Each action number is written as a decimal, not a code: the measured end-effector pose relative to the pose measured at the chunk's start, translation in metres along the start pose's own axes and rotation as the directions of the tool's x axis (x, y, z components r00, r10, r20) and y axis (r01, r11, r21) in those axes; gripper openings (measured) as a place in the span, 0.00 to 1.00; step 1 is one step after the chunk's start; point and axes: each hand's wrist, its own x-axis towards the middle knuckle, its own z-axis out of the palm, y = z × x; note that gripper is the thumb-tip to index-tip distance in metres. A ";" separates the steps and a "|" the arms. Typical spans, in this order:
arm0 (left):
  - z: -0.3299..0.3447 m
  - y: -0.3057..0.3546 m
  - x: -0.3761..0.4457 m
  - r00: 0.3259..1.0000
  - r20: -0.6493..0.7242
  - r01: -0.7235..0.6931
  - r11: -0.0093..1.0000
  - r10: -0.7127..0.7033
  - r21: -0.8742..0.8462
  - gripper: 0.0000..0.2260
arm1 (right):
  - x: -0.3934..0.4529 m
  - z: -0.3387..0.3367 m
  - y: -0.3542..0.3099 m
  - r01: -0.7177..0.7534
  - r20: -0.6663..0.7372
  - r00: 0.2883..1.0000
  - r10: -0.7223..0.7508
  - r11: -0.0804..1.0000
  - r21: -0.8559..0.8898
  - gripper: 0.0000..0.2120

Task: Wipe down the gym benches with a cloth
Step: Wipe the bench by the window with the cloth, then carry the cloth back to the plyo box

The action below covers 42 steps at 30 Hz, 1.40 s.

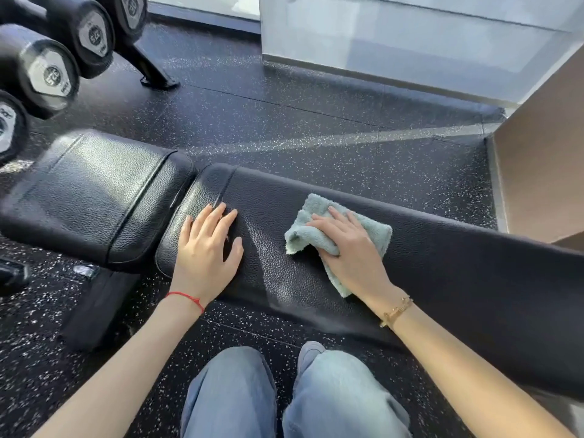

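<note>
A black padded gym bench runs across the view, its long back pad (458, 263) on the right and its shorter seat pad (94, 197) on the left. A folded pale green cloth (316, 235) lies on the long pad. My right hand (350, 248) presses flat on the cloth, thumb tucked under its near fold. My left hand (205, 251) rests flat on the left end of the long pad, fingers spread, holding nothing.
A rack of black dumbbells (47, 74) stands at the upper left, its foot (155, 74) on the speckled rubber floor (300, 121). A white wall base (395, 52) lies beyond, a brown panel (543, 165) at right. My knees in blue jeans (284, 396) are below the bench.
</note>
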 end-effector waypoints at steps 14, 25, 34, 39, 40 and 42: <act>-0.294 0.084 -0.018 0.989 0.016 0.146 0.982 -0.145 -0.120 0.14 | 0.043 -0.236 -0.165 -0.126 0.222 0.971 0.090 0.980 0.155 0.19; -0.510 0.153 -0.071 0.920 -0.095 0.369 0.921 -0.381 -0.121 0.15 | 0.057 -0.414 -0.298 0.063 0.263 0.956 -0.130 0.966 0.250 0.17; -0.567 0.168 -0.142 0.809 -0.178 0.543 0.828 -0.561 -0.142 0.14 | 0.044 -0.434 -0.360 0.247 0.308 0.892 -0.330 0.928 0.279 0.16; -0.580 0.166 -0.188 0.732 -0.208 0.631 0.761 -0.649 -0.153 0.11 | 0.030 -0.423 -0.390 0.326 0.349 0.841 -0.413 0.902 0.282 0.16; -0.581 0.165 -0.196 0.721 -0.208 0.645 0.749 -0.661 -0.149 0.11 | 0.027 -0.420 -0.395 0.337 0.357 0.832 -0.424 0.898 0.283 0.16; -0.585 0.166 -0.212 0.699 -0.201 0.672 0.727 -0.686 -0.145 0.12 | 0.021 -0.417 -0.406 0.346 0.373 0.816 -0.442 0.890 0.297 0.16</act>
